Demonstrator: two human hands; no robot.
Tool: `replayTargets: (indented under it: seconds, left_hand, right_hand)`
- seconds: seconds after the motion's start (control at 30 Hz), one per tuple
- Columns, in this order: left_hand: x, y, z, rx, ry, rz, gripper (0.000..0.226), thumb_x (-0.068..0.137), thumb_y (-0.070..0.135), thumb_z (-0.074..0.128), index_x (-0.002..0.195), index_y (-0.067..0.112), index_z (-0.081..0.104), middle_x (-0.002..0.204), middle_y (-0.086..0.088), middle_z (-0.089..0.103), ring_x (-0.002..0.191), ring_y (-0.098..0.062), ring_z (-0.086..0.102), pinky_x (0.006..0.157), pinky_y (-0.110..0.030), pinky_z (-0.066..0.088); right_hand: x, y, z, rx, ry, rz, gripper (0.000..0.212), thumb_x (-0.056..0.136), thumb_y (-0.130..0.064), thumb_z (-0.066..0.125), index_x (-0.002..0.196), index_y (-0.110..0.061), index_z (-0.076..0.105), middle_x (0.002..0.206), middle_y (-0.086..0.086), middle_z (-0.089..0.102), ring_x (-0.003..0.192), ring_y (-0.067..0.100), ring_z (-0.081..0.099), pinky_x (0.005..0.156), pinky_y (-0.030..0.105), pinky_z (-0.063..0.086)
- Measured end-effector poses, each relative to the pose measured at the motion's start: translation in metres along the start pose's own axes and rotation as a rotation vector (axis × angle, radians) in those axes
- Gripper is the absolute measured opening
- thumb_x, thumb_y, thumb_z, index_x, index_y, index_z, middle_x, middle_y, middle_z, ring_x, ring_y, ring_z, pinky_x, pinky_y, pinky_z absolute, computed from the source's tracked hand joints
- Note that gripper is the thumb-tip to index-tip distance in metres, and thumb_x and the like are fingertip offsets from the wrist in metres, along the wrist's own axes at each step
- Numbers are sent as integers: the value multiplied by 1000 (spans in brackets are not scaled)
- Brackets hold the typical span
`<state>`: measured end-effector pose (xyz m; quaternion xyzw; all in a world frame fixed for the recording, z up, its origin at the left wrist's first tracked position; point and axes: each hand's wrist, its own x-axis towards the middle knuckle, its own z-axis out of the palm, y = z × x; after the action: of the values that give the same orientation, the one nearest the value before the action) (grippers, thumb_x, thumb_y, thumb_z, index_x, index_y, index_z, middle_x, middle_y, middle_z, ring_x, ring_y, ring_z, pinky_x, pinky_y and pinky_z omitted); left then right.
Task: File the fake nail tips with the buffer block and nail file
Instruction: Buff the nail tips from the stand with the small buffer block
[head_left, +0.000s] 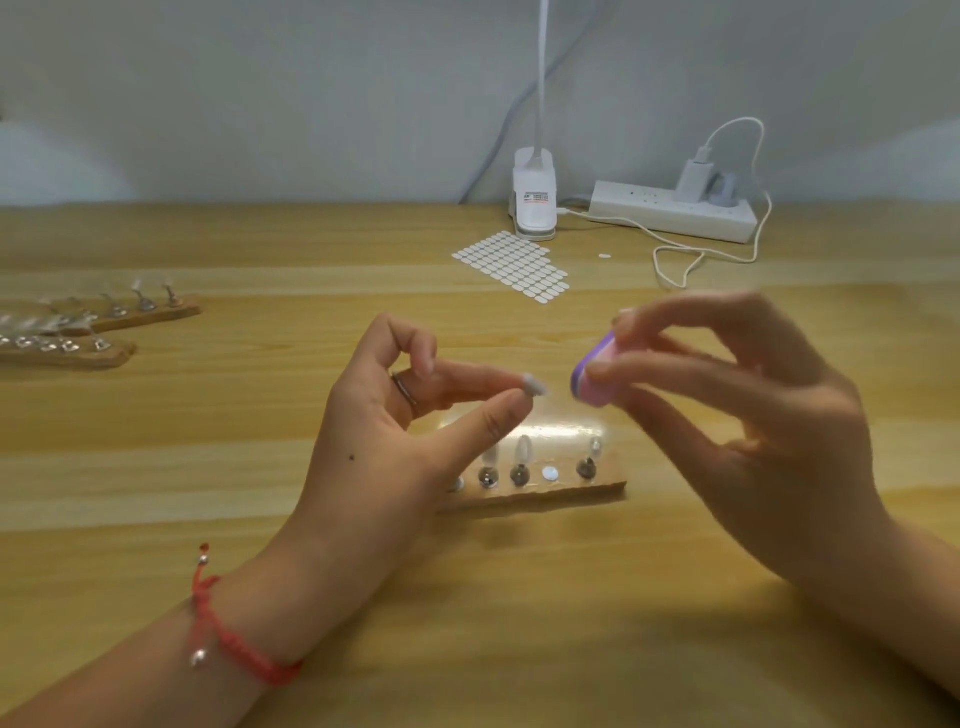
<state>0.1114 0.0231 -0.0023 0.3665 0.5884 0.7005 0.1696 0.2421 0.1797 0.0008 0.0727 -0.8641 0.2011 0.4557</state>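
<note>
Over the table (156, 467), two hands are hovering side by side, each grasping something small. Back by the wall a power strip (670, 210) and a lamp clip (535, 197) are sitting, with a sticker sheet (514, 265) lying just before them, and two side racks (130, 312) of mounted tips are resting far left, all well apart from the work. Directly beneath the hands a near rack (571, 493) is lying on the wood, carrying three tips upright on pegs and showing one bare white disc in the row. The right hand (769, 415) is gripping the purple buffer (595, 376) between thumb and fingers, one end facing left. The left hand (395, 431) is pinching a single tip (535, 385) between thumb and forefinger, its free end pointing toward the buffer, while the other fingers are curling loosely back. Buffer and tip are sitting very near each other, but through the blur I cannot tell whether they are touching. The buffing step is, by my reading, the one in hand, on one tip of several. The next move is calling for the buffer's face to meet the tip's edge squarely and stroke lightly, with the pinch bracing the tip close to its base so it is not bending or flicking free. No nail file is showing.
</note>
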Motion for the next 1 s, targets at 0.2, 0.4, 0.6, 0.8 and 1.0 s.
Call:
replayTargets:
  seconds: [0.2,0.4,0.6,0.8,1.0]
  left_hand:
    - [1,0,1,-97,-33,-35,50,61,20,79,79,18,32,82,-6,76,78,-16,73,72,-21,54]
    - [0,1,2,-134,-54,-61,49,65,13,80,79,18,33,84,-5,76,80,-16,73,65,-22,52]
    - [0,3,5,-143,-51,-18,44,65,14,75,77,15,33,81,-5,76,80,-15,74,70,-18,54]
    - [0,2,4,-70,-62,44,41,70,16,75,77,16,34,83,-3,77,80,-15,73,73,-23,56]
    - [0,1,4,119,-10,136,39,73,13,74,75,16,35,83,3,76,83,-17,72,85,-54,52]
  right_hand:
    - [-2,-9,9,48,-41,-11,26,84,6,66,107,-5,63,102,20,56,99,20,62,101,23,48]
    - [-2,-4,5,-32,-41,-49,25,89,4,67,110,-9,65,106,14,56,102,27,64,99,34,52]
    - [-2,-4,5,-126,-118,-118,17,89,1,70,103,-8,76,108,3,57,105,30,62,86,36,54]
    - [-1,-10,7,128,-169,102,15,92,-38,65,100,-28,73,104,-15,64,104,5,64,91,20,50]
    - [-3,-11,10,16,-126,-44,14,94,-8,64,99,-1,75,103,4,62,105,24,63,91,37,52]
